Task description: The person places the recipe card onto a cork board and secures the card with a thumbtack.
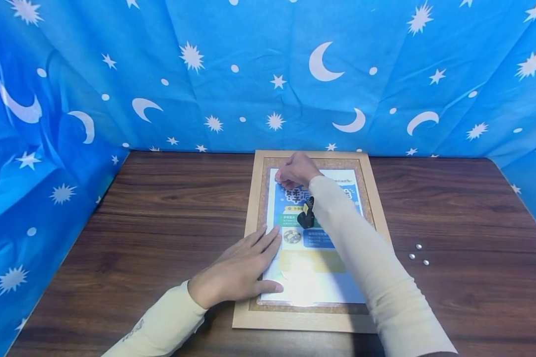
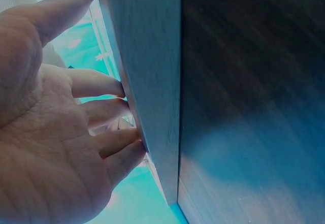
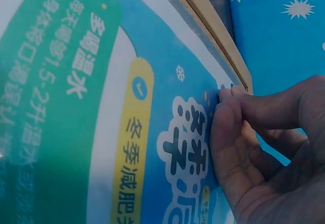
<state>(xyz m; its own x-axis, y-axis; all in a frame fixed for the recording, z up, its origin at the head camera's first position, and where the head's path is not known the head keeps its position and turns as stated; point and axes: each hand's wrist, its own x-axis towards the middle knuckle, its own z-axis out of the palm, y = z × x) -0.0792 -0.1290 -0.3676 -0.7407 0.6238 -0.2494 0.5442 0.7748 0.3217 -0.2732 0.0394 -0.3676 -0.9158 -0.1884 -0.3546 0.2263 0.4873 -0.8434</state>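
Note:
A printed poster in a clear sleeve lies on a wood-framed cork board. My right hand is at the poster's top left corner. In the right wrist view, that hand's thumb and index finger pinch a small thumbtack against the corner; the fingertips hide most of it. My left hand rests with spread, straight fingers over the board's left side, its fingertips on the poster's edge. Seen from the left wrist, its fingers reach over the wooden frame.
Three silver round-headed thumbtacks lie on the dark wooden table right of the board. A blue cloth with white moons and stars stands behind and at both sides. A black wrist camera hangs under my right sleeve.

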